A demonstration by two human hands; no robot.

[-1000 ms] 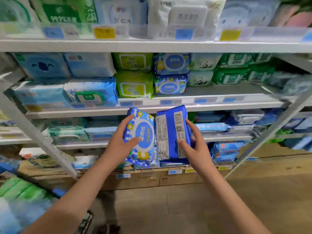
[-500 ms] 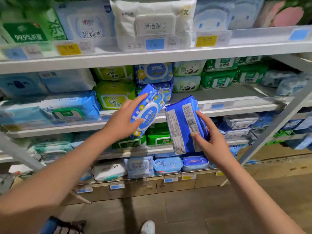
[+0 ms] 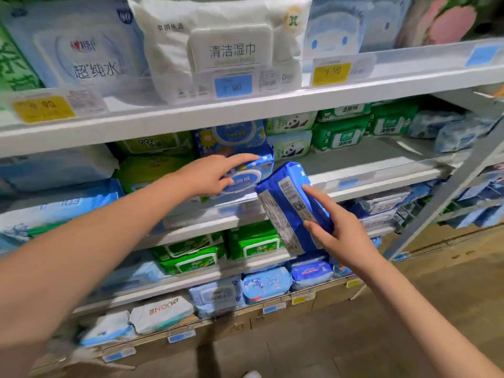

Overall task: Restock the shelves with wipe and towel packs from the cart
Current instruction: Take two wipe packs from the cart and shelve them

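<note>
Progress: your left hand [image 3: 212,177] has lifted its checkered wipe pack [image 3: 252,170] onto the middle shelf's [image 3: 368,159] front edge, thumb and fingers holding it. Your right hand [image 3: 343,233] still grips the second blue pack [image 3: 286,205] just below that edge, next to shelve.

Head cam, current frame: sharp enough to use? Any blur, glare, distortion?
Head view: centre sharp, lettering on the white pack and barcode on the dark blue pack in the right hand readable; left hand holding the checked blue pack slightly soft; lower-left corner smeared; shelf edge bows from wide lens; lighting even, no glare.
</note>
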